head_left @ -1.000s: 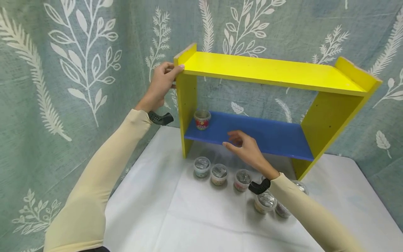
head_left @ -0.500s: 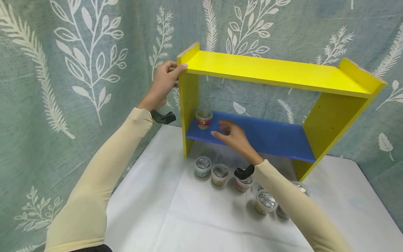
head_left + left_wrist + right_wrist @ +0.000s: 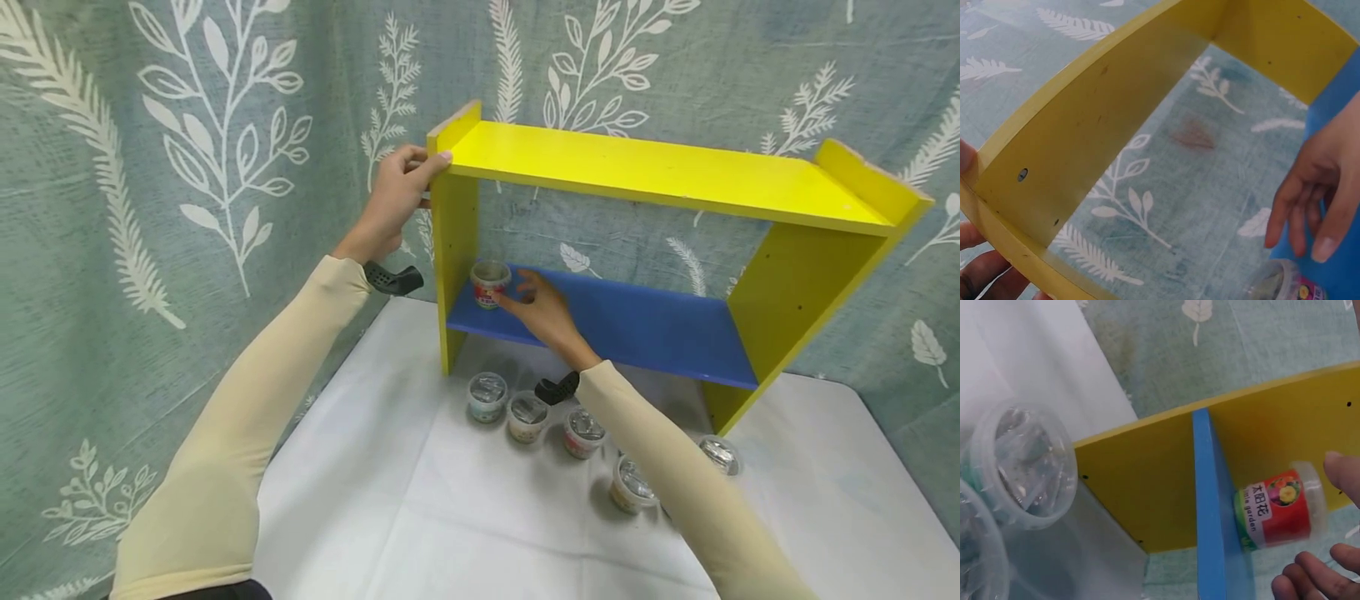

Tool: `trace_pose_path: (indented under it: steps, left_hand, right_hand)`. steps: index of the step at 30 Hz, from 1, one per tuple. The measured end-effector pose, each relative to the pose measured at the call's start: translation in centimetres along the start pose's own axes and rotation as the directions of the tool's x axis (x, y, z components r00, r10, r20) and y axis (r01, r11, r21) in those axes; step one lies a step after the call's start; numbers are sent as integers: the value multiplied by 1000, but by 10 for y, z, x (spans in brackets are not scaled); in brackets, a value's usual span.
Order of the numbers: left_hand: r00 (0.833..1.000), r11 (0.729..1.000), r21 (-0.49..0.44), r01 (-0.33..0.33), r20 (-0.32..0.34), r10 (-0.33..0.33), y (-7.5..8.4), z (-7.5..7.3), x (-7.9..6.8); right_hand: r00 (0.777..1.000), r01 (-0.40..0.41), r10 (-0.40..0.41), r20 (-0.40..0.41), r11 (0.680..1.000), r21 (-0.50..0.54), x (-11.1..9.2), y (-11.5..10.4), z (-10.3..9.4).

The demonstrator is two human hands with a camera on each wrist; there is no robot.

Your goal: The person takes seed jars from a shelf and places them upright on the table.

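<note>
My left hand [image 3: 392, 196] grips the upper left side panel of a yellow shelf unit [image 3: 600, 158], thumb at the front edge and fingers behind. On the blue shelf board [image 3: 645, 325], at its left end, stands a small clear plastic cup [image 3: 487, 287] with a red label showing flowers. My right hand [image 3: 546, 310] reaches in just right of that cup, fingers and thumb spread and holding nothing. In the right wrist view, the thumb and fingertips lie either side of the cup's rim [image 3: 1310, 497], a little apart from it.
Several lidded plastic cups with silvery packets stand on the white table below, among them one at the left [image 3: 487, 398] and one farther right [image 3: 630, 483]. My right forearm covers some of them. A patterned green curtain [image 3: 300, 167] hangs behind.
My right hand has moved left along the blue board, from its middle to beside the red-labelled cup. The left hand keeps its grip on the shelf panel.
</note>
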State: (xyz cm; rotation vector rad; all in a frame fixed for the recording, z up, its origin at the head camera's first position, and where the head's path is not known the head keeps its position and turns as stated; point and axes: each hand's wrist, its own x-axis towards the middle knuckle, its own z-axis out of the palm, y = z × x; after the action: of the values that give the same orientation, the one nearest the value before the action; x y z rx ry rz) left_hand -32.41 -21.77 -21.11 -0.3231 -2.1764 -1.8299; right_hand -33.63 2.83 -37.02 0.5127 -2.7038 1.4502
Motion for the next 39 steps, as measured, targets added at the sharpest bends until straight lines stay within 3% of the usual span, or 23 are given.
trace_pose_path:
  steps: [7, 20, 29, 39]
  left_hand:
    - [1000, 1000, 1, -10, 1, 9, -2, -1, 1]
    - [999, 999, 6, -44, 10, 44, -3, -2, 0]
    - [1000, 1000, 14, -16, 22, 16, -2, 0, 1]
    - [1000, 1000, 23, -14, 9, 14, -4, -2, 1]
  right_hand:
    - [999, 17, -16, -49, 1000, 16, 16, -1, 12]
    - [998, 5, -1, -56, 997, 81, 33, 2, 29]
    - [1000, -10, 15, -25, 983, 186, 27, 1, 25]
    - [1000, -11, 15, -20, 985, 175, 23, -1, 22]
